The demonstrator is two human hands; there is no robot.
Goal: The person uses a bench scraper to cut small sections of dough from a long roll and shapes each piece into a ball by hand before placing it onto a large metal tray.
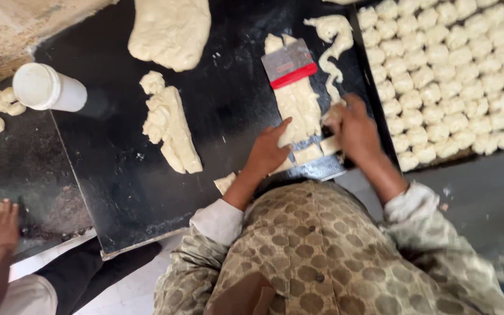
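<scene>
Centrally, low in the frame, the left hand (268,153) lies flat and open-fingered on the near end of a dough strip (296,105). Just right of it, the right hand (354,129) is closed around a small dough piece (332,114). A red-edged scraper (289,64) rests on the strip's far end. Dough balls (450,70) fill the tray at upper right.

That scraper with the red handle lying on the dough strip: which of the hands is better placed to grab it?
Probably the right hand: it sits nearer the scraper, beside the dough strip. The left hand presses flat on the strip's near end.
</scene>
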